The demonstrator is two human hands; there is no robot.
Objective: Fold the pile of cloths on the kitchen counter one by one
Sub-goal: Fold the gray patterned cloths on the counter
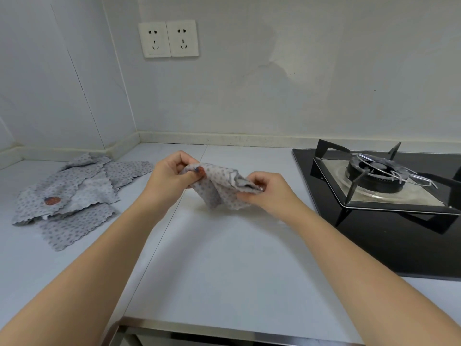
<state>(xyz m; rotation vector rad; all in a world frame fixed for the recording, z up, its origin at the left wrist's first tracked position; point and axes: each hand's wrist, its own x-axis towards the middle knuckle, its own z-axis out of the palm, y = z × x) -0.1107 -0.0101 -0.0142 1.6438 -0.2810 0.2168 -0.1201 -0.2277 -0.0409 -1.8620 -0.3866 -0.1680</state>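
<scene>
As I look down from the head view, cloth in my hands (222,186): grey, dotted, wavy-edged, and it's up off the counter right now, bunched and sagging between my two hands, one corner dangling low over the surface.
Left hand (172,174): fingers curled in, thumb and fingertips pinching the cloth's left end, right beside a small reddish label (200,171) on the fabric.
Right hand (264,191): curled as well, thumb and fingers pinching the cloth's right end; it sits a touch lower and nearer to me than the left.
Forearms: both bare, reaching in from the bottom corners towards the middle.
Pile of cloths (74,193): over on the left of the counter, close to the wall corner and well apart from my hands. Several of the same grey dotted cloths, unfolded, overlapping every which way, one showing a round reddish patch (52,201).
Counter (224,258): pale, with a seam running from the back wall towards me; a metal edge along the near side.
Gas hob (374,221): black glass, set in on the right, near my right hand but not touching it; black pan supports stand around the burner and a bent wire rack (396,174) lies on top.
Sockets (169,38): two white ones, side by side, high on the back wall.
</scene>
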